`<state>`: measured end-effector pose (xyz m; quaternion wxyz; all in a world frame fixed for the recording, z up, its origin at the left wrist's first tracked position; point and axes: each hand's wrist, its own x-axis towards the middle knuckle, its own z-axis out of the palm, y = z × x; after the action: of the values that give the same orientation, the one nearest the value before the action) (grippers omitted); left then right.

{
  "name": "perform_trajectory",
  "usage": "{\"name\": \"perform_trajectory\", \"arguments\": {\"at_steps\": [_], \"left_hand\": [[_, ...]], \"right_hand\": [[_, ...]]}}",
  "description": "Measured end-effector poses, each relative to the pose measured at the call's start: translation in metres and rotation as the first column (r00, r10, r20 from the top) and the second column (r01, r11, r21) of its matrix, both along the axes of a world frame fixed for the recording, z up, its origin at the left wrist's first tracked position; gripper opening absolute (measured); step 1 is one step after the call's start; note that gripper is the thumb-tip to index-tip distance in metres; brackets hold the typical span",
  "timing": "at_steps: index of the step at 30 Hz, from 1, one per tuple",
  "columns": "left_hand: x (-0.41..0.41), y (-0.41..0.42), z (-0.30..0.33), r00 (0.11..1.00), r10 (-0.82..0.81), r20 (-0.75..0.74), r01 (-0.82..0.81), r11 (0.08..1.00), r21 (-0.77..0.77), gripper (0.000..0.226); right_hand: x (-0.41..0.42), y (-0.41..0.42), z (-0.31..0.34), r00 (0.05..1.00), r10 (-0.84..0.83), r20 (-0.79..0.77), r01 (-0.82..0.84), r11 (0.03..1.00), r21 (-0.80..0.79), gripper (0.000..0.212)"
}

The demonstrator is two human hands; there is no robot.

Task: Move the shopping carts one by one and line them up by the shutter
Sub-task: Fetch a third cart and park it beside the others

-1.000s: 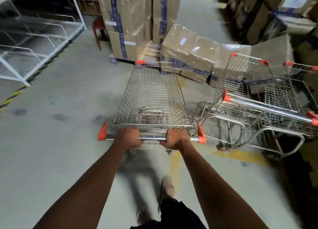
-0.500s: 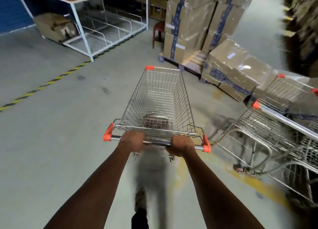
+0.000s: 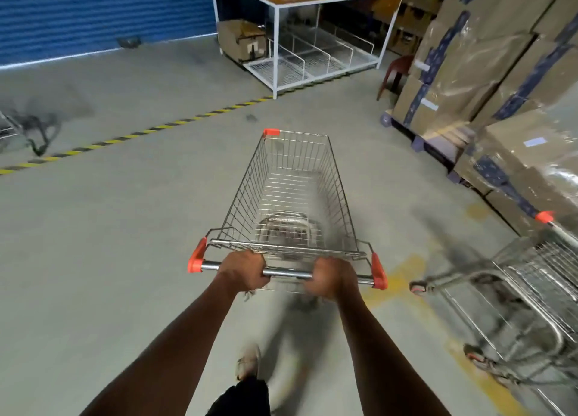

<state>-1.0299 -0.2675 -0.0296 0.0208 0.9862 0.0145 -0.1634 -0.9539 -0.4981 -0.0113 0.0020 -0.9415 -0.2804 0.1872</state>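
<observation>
An empty wire shopping cart (image 3: pixel 294 196) with orange corner caps stands in front of me on the concrete floor. My left hand (image 3: pixel 242 270) grips the left part of its metal handle bar. My right hand (image 3: pixel 333 276) grips the right part of the same bar. The blue shutter (image 3: pixel 100 12) fills the far left wall. More carts (image 3: pixel 531 296) stand nested at the right edge, partly cut off. A blurred cart (image 3: pixel 18 128) shows at the far left edge near the shutter.
A white metal rack (image 3: pixel 300 37) with a cardboard box under it stands ahead by the shutter. Wrapped cardboard boxes (image 3: pixel 488 59) on pallets line the right side, with a red stool (image 3: pixel 395 71) beside them. A yellow-black floor stripe (image 3: pixel 140 132) crosses the floor.
The cart and I have swung left, away from the boxes and the nested carts. The blue shutter and the rack have come into view ahead. Both hands keep their grip on the handle.
</observation>
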Motion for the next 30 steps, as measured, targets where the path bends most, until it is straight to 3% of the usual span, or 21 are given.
{"name": "perform_trajectory", "arguments": {"at_steps": [4, 9, 17, 24, 30], "left_hand": [[-0.052, 0.011, -0.001, 0.995, 0.099, -0.015, -0.099, 0.995, -0.027, 0.040], [-0.109, 0.029, 0.001, 0.976, 0.219, 0.010, -0.219, 0.975, -0.050, 0.039], [-0.195, 0.044, -0.001, 0.916, 0.398, 0.042, -0.396, 0.917, -0.048, 0.040], [-0.256, 0.042, -0.003, 0.877, 0.477, 0.060, -0.475, 0.879, -0.043, 0.041], [-0.301, 0.043, -0.007, 0.865, 0.495, 0.082, -0.496, 0.868, -0.010, 0.040]], "right_hand": [[-0.038, 0.024, 0.006, 0.997, 0.057, 0.048, -0.054, 0.997, -0.048, 0.057], [-0.071, 0.056, 0.012, 0.989, 0.140, 0.045, -0.136, 0.988, -0.079, 0.042], [-0.125, 0.095, -0.001, 0.940, 0.325, 0.107, -0.325, 0.945, -0.020, 0.054], [-0.157, 0.119, -0.012, 0.891, 0.423, 0.164, -0.420, 0.906, -0.055, 0.062], [-0.192, 0.134, -0.016, 0.874, 0.472, 0.117, -0.463, 0.881, -0.096, 0.050]]}}
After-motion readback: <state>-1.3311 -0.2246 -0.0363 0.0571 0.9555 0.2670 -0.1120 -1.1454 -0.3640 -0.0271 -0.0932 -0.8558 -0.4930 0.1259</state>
